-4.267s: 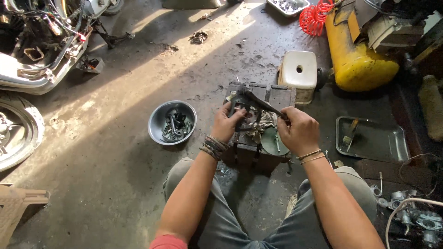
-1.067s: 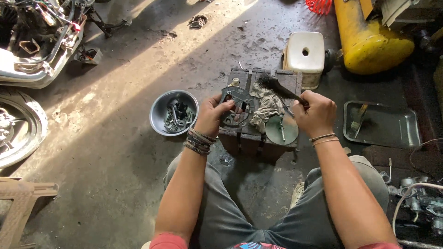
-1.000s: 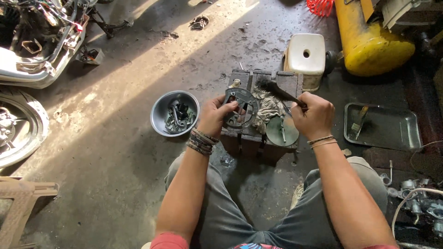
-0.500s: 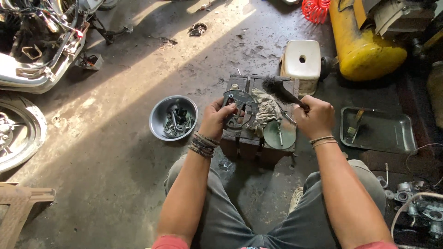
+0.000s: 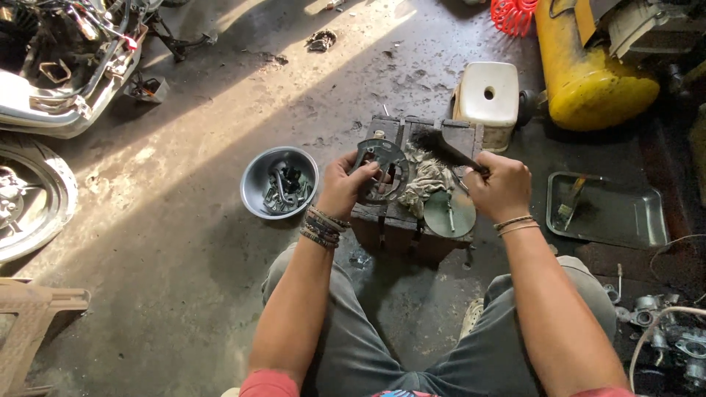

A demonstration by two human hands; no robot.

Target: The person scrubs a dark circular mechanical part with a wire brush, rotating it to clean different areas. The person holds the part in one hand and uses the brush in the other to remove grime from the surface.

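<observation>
Over the wooden block (image 5: 412, 220), the left hand (image 5: 342, 184) grips a round metal plate (image 5: 382, 169) upright while the right hand (image 5: 500, 185) clasps a brush (image 5: 441, 147), so this looks like the scrubbing step, needing bristles brought onto the plate's face.

A single head-worn camera looks steeply down from above the seated person, facing forward over the knees to the grey concrete floor (image 5: 184, 242). It sits close enough that both forearms fill the lower half of the frame, and the low dark wooden block (image 5: 412, 220) lies just above centre. The yellow metal tank (image 5: 588, 81) is cut off at the upper right, the scooter body (image 5: 66, 73) at the upper left.
</observation>
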